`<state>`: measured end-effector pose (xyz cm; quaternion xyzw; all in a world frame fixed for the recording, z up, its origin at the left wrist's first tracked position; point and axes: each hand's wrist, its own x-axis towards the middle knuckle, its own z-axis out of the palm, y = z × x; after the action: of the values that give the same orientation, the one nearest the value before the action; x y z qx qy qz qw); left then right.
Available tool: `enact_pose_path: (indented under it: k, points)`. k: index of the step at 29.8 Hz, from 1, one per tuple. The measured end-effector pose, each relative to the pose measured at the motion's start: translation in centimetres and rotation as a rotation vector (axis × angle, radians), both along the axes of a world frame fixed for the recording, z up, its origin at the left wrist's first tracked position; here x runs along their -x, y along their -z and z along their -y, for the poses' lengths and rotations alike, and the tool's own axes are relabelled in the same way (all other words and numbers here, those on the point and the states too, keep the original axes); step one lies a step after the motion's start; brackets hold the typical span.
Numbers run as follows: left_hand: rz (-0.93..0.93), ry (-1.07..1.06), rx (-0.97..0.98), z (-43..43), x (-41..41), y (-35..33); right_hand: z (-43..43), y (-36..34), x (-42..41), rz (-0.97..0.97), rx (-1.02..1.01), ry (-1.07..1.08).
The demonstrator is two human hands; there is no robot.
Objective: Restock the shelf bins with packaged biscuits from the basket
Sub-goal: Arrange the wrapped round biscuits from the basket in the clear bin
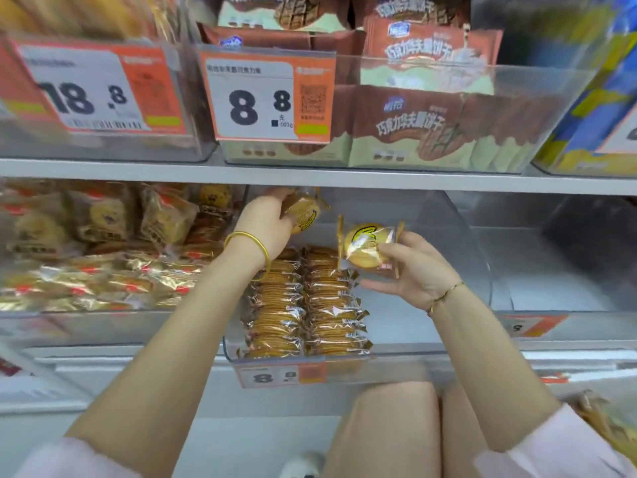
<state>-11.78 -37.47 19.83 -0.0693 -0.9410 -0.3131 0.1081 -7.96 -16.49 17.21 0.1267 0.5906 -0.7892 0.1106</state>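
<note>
- While each hand holds one pack, the step in hand looks like seating packs in the bin [406,359].
- Left hand [269,225]: fingers curl round a pack [303,210], raised above the far end of the left row [275,305].
- Right hand [418,270]: thumb and fingers pinch a second pack [367,244], just above the right row [331,305].
- Advice: stand each pack on edge, flush with the row under the fingers. Seat one before freeing the other. Bare floor lies below the right fingers, so a third row could start there.
- Hidden: left fingertips sit behind their pack, and the shelf edge covers the bin's back.
- Gold wrappers [606,422] at the corner are blurred and cut off. They may be the basket; cannot tell.
</note>
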Motion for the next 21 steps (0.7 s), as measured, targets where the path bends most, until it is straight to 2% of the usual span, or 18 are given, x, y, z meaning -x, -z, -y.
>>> enact_pose_path:
  k: [2,4,6,7,9,11,13,15,18,21]
  points:
    - [-0.02,-0.038,0.114,-0.6,0.7,0.1,0.4,-0.1,1.2,-0.122,-0.212,0.105]
    - [0.005,-0.08,0.257,-1.1,1.7,0.5,1.0,0.0,2.9,-0.341,-0.655,0.217]
    - [0.06,-0.116,0.358,-1.7,2.6,1.0,1.5,0.6,4.9,-0.533,-1.112,0.223]
    - [0.087,-0.129,0.396,-2.0,3.0,1.4,1.9,0.9,5.8,-0.542,-1.263,0.171]
    - [0.136,-0.14,0.478,-2.5,3.5,2.5,3.0,1.6,7.4,-0.427,-1.528,0.033]
    - [0.201,-0.148,0.537,-2.6,4.1,4.2,4.2,2.5,8.5,-0.387,-1.709,-0.067]
    - [0.287,-0.163,0.563,-2.5,4.3,5.6,5.0,3.8,9.3,-0.384,-1.637,-0.145]
    - [0.353,-0.17,0.565,-2.6,4.4,6.3,5.1,5.1,9.8,-0.346,-1.441,-0.192]
    - [0.374,-0.152,0.612,-2.9,4.3,6.5,4.6,6.3,10.5,-0.324,-1.259,-0.185]
    - [0.378,-0.145,0.679,-2.8,4.4,6.2,4.3,6.3,10.2,-0.358,-1.169,-0.252]
